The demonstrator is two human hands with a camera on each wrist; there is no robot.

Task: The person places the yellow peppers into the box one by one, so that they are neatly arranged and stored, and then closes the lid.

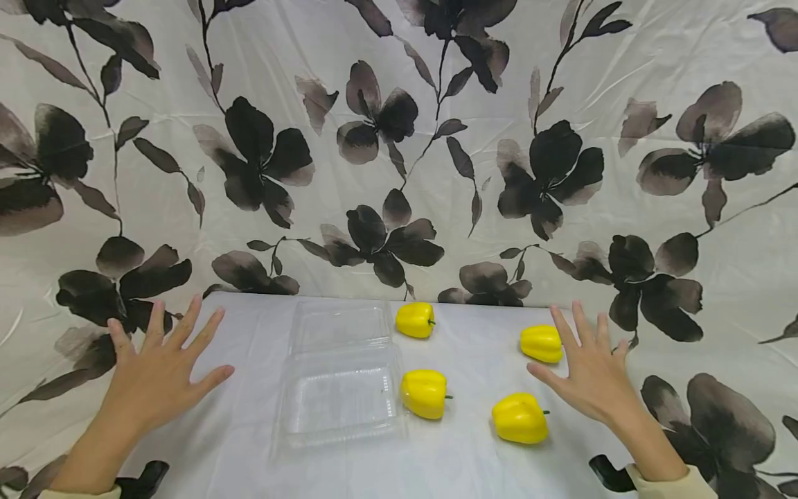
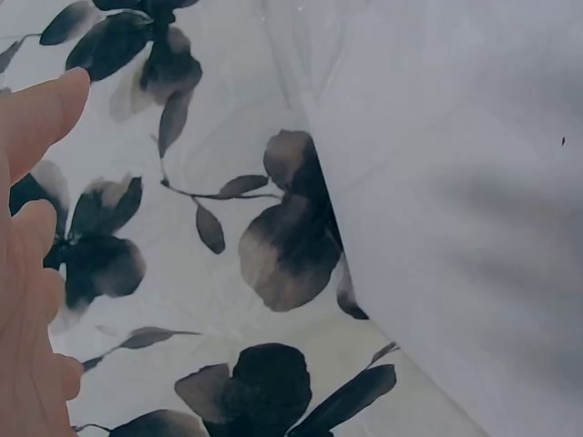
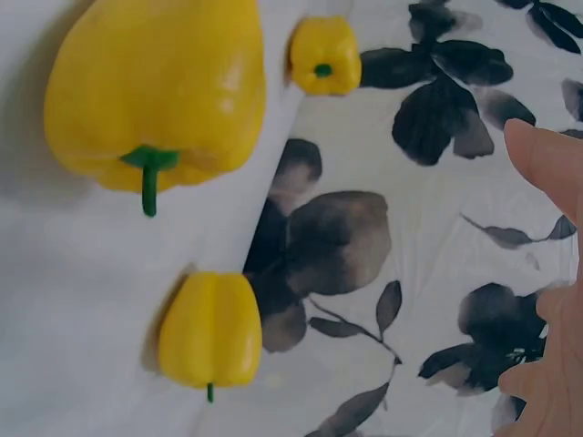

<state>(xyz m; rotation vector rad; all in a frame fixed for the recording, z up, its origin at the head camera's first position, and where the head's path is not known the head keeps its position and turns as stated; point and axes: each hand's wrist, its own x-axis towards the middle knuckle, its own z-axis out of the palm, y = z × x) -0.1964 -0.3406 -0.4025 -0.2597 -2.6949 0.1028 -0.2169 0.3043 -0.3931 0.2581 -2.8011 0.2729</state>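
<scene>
My left hand (image 1: 156, 378) is held with spread fingers to the left of a clear plastic clamshell box (image 1: 343, 398), touching nothing. The box lies open, its lid folded back toward the far edge. Just right of it are two yellow bell peppers, a far one (image 1: 414, 320) and a near one (image 1: 424, 394). My right hand (image 1: 589, 378) hovers with fingers spread, holding nothing. Closest to it are a back-right yellow pepper (image 1: 540, 344) and a front-right one (image 1: 520, 418). The right wrist view shows a large pepper (image 3: 155, 91) close up, its green stem visible.
A white table (image 1: 455, 464) bears the box and peppers. Its far edge meets a hanging cloth (image 1: 467, 208) with dark printed flowers. In the left wrist view, the table's edge runs beside the floral cloth (image 2: 219, 291).
</scene>
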